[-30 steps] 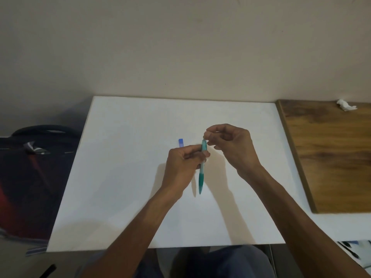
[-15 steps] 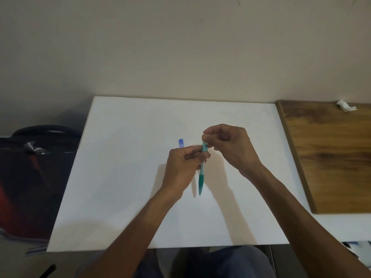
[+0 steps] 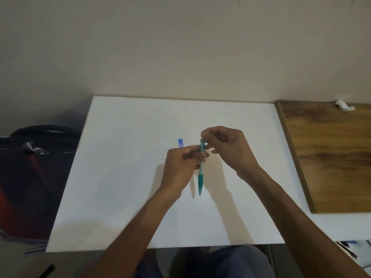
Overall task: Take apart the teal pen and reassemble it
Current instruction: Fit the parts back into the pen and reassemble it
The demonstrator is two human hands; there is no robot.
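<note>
A teal pen hangs upright above a white board, tip toward the near edge. The left hand grips its upper barrel with curled fingers. The right hand pinches the pen's top end between thumb and forefinger. A small blue piece lies just beyond the left hand. Right, a wooden board holds crumpled tissue

Teal pen: translucent plastic, glossy. Worktop: smooth, matt white. Adjacent board: grained wood, low sheen
</note>
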